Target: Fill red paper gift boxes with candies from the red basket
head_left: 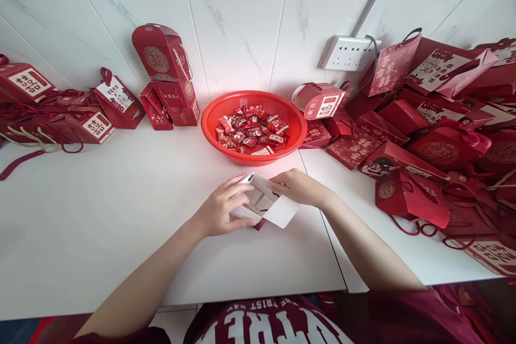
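Observation:
Both hands hold one small box (281,212), white on the inside, with a pale flap folded out on its right and a bit of red showing underneath. My left hand (220,205) grips its left side, fingers along the top edge and thumb at the bottom. My right hand (300,187) has its fingers at the upper right edge. The inside of the box faces up, with a slot at its top corner. Just beyond the hands sits a red plastic basket (253,158) holding several red wrapped candies (255,131).
Red gift boxes (97,124) lie along the wall at the left, and two stacked ones (173,80) stand left of the basket. A large pile of red boxes (439,150) covers the right side. A power strip (349,54) is on the wall.

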Demonstrator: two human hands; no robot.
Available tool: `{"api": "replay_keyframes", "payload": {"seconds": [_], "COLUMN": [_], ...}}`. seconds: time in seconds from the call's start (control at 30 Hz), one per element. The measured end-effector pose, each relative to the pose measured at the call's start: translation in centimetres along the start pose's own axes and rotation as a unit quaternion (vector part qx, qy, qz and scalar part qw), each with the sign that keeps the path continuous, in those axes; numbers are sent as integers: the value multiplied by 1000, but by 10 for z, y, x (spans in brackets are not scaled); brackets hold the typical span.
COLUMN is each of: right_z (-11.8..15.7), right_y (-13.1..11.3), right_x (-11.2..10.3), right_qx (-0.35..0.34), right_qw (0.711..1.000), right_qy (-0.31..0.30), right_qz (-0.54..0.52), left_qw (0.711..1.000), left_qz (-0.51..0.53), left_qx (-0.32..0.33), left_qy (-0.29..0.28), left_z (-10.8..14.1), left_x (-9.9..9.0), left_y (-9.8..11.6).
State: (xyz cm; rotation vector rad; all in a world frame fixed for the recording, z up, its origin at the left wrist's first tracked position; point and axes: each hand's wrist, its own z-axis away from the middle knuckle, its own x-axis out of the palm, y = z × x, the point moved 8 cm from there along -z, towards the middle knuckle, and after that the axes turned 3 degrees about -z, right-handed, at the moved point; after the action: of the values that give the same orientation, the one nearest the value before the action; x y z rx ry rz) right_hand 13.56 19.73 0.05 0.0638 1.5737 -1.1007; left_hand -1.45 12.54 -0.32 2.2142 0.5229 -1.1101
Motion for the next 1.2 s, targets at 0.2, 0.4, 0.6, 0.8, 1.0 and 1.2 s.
{"api": "replay_keyframes", "payload": {"seconds": [0.2,0.4,0.6,0.8,1.0,1.2], "right_z": [-2,-9,-85,-146,-165,-160], "right_y": [-13,-8,53,105,114,86], "right_x": [-50,-105,-115,-99,-74,-67], "right_qx": [-32,-29,132,223,180,96], "right_qw": [990,976,972,944,953,971], "right_qy": [124,203,81,21,-87,-86], "right_qz": [59,78,178,242,229,202], "left_qw": [977,962,976,946,852,817], "left_qz": [-170,-224,-64,56,277,412], "left_qx": [-40,-39,-18,-64,-195,-297], "left_qy": [125,152,205,312,399,273], "left_z": [4,6,19,32,46,42], "left_x": [-11,-2,-13,-27,-22,15], "left_y": [7,19,-3,-37,-67,-64]}}
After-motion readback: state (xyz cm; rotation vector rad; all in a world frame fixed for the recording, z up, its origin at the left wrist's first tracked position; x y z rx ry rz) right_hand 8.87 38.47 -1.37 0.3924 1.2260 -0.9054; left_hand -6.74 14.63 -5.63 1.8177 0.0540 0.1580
